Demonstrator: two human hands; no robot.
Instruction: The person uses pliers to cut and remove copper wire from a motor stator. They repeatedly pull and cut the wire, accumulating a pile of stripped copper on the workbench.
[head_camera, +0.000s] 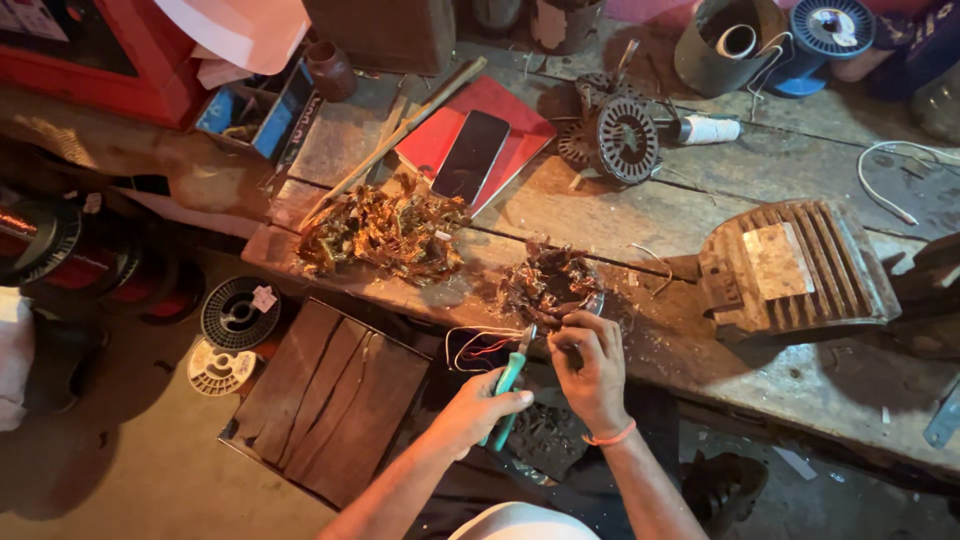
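The motor stator (556, 285) sits at the near edge of the table (600, 215), stuffed with tangled copper winding, and we work on it with both hands. Our left hand (478, 405) is closed around the teal handles of the cutting pliers (512, 385), whose tip points up into the coil. Our right hand (592, 368) pinches strands at the stator's lower rim, fingers curled tight together.

We judge the risks to be plain ones. The pliers' nose lies very near our right fingertips, so a slip could nip them. The stator hangs close to the table's edge and could tip off if we pull hard. Cut wire ends are stiff and sharp and could prick the skin.

The winding looks springy, dull orange and matted. Thin red and white leads (478, 348) loop out just beside the stator. To the left lies a pile of stripped copper scrap (385, 235), crinkled and shiny. Behind it a dark phone (470, 155) rests on a red notebook (515, 125). Farther back stands a round slotted steel core (625, 138), and to the right a ribbed grey metal casing (790, 265). The table is rough, worn planks.
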